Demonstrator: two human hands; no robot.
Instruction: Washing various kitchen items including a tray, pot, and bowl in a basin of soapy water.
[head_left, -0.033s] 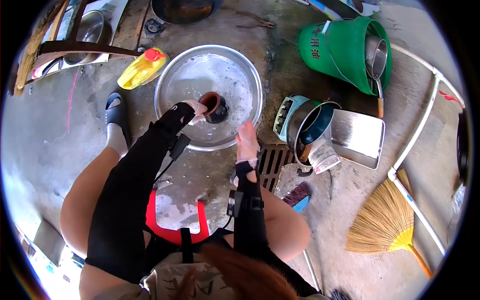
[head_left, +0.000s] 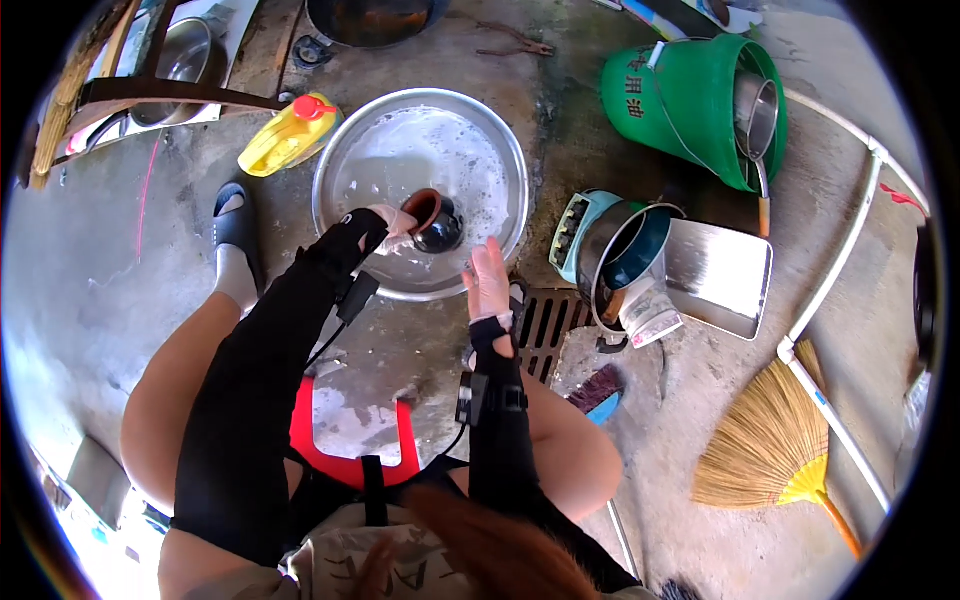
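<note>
Dark jar (head_left: 440, 234) with a brown mouth: located inside the wide metal basin (head_left: 519, 170), tilted, mouth toward upper left. Whether its base touches the basin floor cannot be told. The basin holds water with white foam, thickest on the far and right sides.

Hands apart. Left hand (head_left: 394, 228) gripping the jar at the left of its mouth; finger placement partly hidden. Right hand (head_left: 487, 280) holding nothing, fingers extended, at the near right edge of the basin, clear of the jar. Both forearms in black sleeves, a small dark device strapped to each.

Around the basin: yellow jug (head_left: 285, 140) with a red cap, just beside the rim at far left; slipper (head_left: 236, 235) on the person's left foot. To the right, drain grate (head_left: 540, 325), then a metal pot (head_left: 597, 245) lying on its side with a blue-green bowl (head_left: 640, 250) in its mouth, beside a rectangular metal tray (head_left: 725, 265).

Farther out: green bucket (head_left: 645, 100), tipped over, long-handled ladle (head_left: 762, 115) at its opening; white pipe (head_left: 845, 250); straw broom (head_left: 765, 440) on the floor, lower right. Top: dark pan (head_left: 370, 25), cut by the frame edge.
</note>
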